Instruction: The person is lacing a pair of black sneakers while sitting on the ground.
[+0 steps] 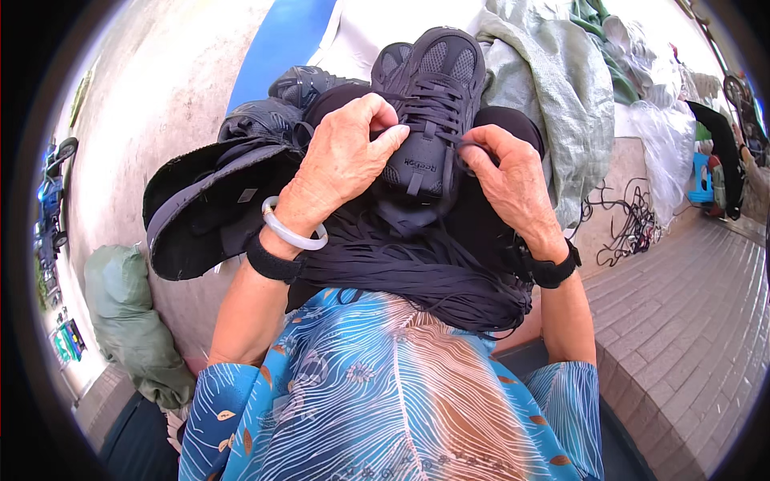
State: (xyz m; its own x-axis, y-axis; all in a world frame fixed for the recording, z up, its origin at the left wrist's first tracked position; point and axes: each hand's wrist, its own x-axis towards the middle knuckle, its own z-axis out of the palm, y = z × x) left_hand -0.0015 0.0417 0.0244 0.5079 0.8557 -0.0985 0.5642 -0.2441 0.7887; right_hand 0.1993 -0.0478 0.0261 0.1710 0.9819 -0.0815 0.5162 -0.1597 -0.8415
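So, closest to the camera is a blue and brown patterned top (401,385), with a big bundle of loose dark laces (409,276) across the lap. Just past that, the dark shoe (425,148) sits upright between the two hands, toe pointing away. Right hand (509,176) has a dark lace (455,141) pinched between thumb and fingers at the shoe's side. Left hand (349,148) is curled at the opposite edge, thumb and forefinger close together; can't tell if they're gripping anything. More dark shoes (301,84) are piled left of it, and a grey-green sack (553,80) is bunched on the right. Further out right there's a tangle of dark cords (630,224) near some clear plastic (662,148).
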